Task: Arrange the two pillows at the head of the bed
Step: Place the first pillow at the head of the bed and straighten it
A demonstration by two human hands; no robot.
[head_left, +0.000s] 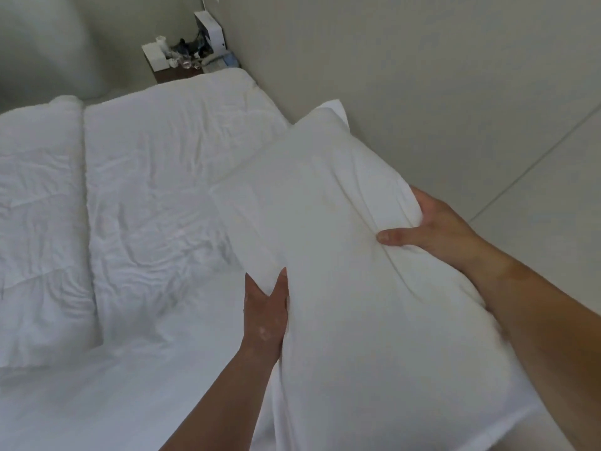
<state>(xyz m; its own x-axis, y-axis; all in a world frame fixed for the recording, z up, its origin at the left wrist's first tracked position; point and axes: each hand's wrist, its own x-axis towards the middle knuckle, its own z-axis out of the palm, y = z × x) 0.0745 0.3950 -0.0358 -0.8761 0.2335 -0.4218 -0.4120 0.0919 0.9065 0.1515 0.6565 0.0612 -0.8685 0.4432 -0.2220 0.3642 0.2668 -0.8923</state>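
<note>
Clamped between both hands, the pillow (341,255) is held above the bed (156,196), its long axis running away from the body toward the wall, gripped by the left hand (265,307) nearer and the right hand (432,222) farther.

pillow (341,255) right, above bed (162,190) | duvet (39,222) left on bed | nightstand (175,73) behind bed

A bedroom: a bed (162,177) with rumpled white bedding fills the view, and at eleven o'clock a cluttered nightstand (172,73) stands against plain pale walls (422,76).
</note>
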